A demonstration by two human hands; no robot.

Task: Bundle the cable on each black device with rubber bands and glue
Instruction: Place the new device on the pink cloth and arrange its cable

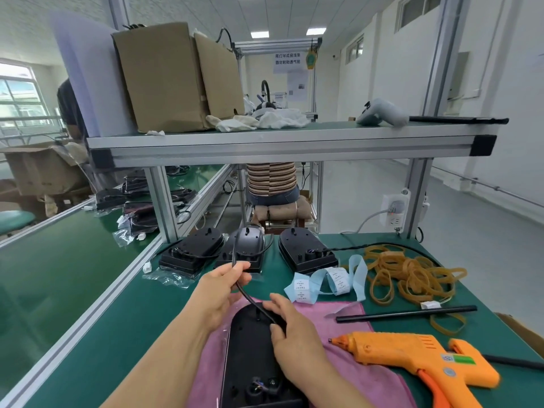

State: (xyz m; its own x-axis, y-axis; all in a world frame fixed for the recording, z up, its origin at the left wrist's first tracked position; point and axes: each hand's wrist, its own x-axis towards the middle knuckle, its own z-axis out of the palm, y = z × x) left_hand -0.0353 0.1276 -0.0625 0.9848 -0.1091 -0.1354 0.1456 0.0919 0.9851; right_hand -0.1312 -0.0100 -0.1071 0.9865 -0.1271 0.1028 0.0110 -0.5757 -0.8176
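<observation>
A black device [250, 351] lies on a pink cloth [362, 375] in front of me. Its thin black cable [245, 294] runs up from the device. My left hand [220, 293] pinches the cable near its upper end. My right hand [290, 328] grips the cable low down, against the device's top. Three more black devices [194, 248] [245, 248] [306, 250] stand in a row behind. A heap of tan rubber bands [409, 275] lies at the right. An orange glue gun [412, 357] rests at the near right.
A black glue stick [406, 313] lies between the bands and the gun. A strip of blue-backed labels [326, 279] curls by the right device. A green conveyor belt [59, 269] runs along the left. An aluminium shelf [279, 145] with a cardboard box [164, 78] hangs overhead. A seated person [270, 181] is behind.
</observation>
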